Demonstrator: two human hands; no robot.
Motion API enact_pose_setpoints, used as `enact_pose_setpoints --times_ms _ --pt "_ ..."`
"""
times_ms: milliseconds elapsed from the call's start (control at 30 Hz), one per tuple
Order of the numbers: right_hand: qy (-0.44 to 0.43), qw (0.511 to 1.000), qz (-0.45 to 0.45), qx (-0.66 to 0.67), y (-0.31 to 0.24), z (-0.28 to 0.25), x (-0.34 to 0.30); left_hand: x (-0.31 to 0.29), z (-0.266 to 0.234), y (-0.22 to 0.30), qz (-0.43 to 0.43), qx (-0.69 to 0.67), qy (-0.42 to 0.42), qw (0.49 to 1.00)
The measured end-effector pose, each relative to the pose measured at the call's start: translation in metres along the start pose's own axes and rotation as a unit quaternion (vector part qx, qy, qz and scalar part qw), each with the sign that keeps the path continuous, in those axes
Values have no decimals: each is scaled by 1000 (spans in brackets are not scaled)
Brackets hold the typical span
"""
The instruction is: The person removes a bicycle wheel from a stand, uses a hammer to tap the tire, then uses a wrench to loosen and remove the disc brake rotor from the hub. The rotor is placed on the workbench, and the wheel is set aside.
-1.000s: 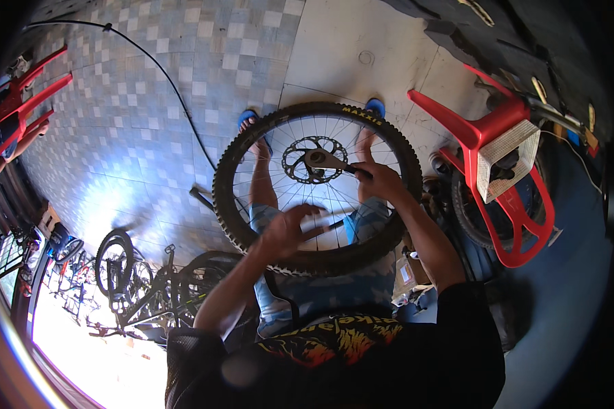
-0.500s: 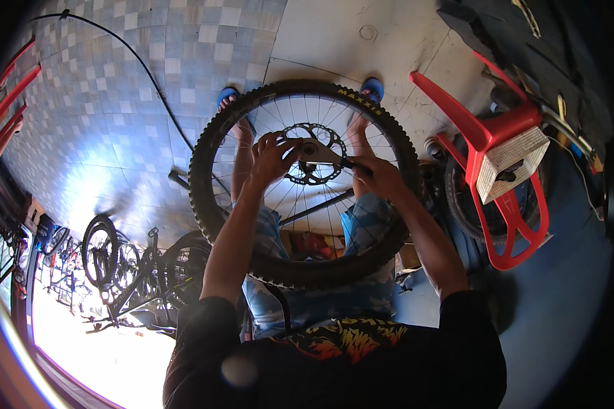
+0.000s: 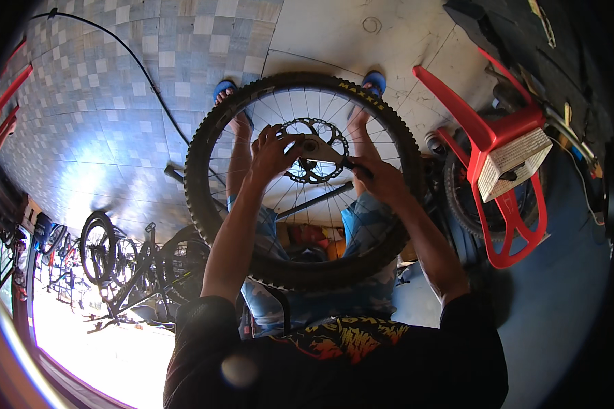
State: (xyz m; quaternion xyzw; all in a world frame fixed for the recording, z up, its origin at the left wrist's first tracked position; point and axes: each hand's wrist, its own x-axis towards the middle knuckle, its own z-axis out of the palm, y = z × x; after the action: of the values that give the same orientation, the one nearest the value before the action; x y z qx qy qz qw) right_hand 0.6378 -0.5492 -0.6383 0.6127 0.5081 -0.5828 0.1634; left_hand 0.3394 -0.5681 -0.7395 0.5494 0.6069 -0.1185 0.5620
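Bicycle wheel (image 3: 199, 170) over my lap, wrench (image 3: 329, 152) across its hub

One wheel lies flat above my legs, between my two forearms; one brake rotor (image 3: 312, 123) sits at its middle, with one wrench over it; two blue sandals (image 3: 223, 87) are on my feet, near the far edge of the tyre (image 3: 307, 276); one red stool (image 3: 515, 124) stands at my right with a second wheel (image 3: 455, 198) behind it, and part of another red seat (image 3: 7, 102) shows at the far left; several bicycles (image 3: 143, 269) crowd the lower left, too tangled to count. My right hand (image 3: 382, 178) is wrapped round the wrench's dark handle; my left hand (image 3: 274, 160) is at the wrench's head, fingers bent and slightly parted, though I cannot tell whether they pinch it.

Thick black rubber makes the tyre, its tread knobbly, its lettering yellow; thin spokes run in towards the rotor, a dark ring pierced with holes; the wrench's pale head is rounded and narrows to the handle; the stool is smooth plastic with a pale, patterned panel; my shorts (image 3: 341, 296) are patterned blue, my shirt (image 3: 389, 368) black with a flame-coloured print.

Grey and whitish checks cover the floor (image 3: 136, 88) at left, plain pale slabs ahead; a black cable (image 3: 155, 91) curves across it; bright light fills the lower left.
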Motion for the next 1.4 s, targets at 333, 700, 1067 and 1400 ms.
enact_pose_setpoints --times_ms 333,700,1067,1400 --pt "60 973 111 -192 -11 13 10 9 -5 6 -17 22 -28 999" --pt "209 963 84 -146 -20 21 15 15 -20 13 -12 30 -40 999" --pt "175 947 59 -263 11 20 27 27 -21 19 6 29 -33 999" --pt "156 911 -61 -377 74 41 32 32 -10 27 13 62 4 998"
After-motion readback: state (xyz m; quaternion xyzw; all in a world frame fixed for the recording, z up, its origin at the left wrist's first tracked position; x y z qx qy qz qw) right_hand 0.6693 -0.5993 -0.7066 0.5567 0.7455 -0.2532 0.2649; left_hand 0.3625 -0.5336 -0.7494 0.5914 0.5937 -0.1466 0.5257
